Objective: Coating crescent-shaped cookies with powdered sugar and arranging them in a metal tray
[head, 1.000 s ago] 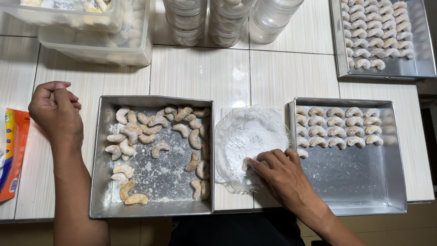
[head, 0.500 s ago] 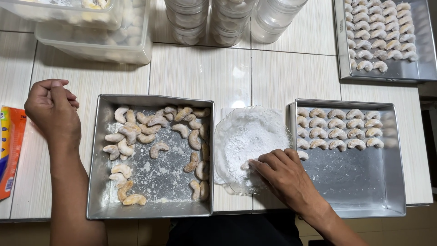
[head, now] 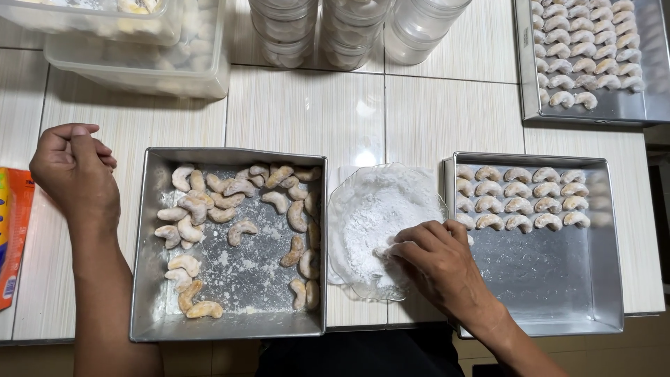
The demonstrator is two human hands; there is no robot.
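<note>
Right hand (head: 440, 262) in the sugar dish, coating one cookie; left hand (head: 73, 174) parked.

Crescent cookie (head: 386, 250) pinched at right fingertips, fingers narrow and curled around it, mostly buried in powdered sugar so long axis unclear, roughly 9-to-3. Sits at about 9 o'clock from the right palm, in the lower right part of the glass dish of powdered sugar (head: 370, 209). Right wrist enters from 5 o'clock, forearm crossing the near-left corner of the right tray (head: 544, 279), knuckles up. Rows of sugared crescents (head: 520, 195) at 1 o'clock from the fingers, touching side by side, bare metal below them. Left tray of uncoated crescents (head: 237, 279) at 9 o'clock, just beside the dish; right hand clearly nearer to both. Left hand closed in a loose fist, holding nothing visible, resting on the table outside the left tray's far-left corner.
</note>
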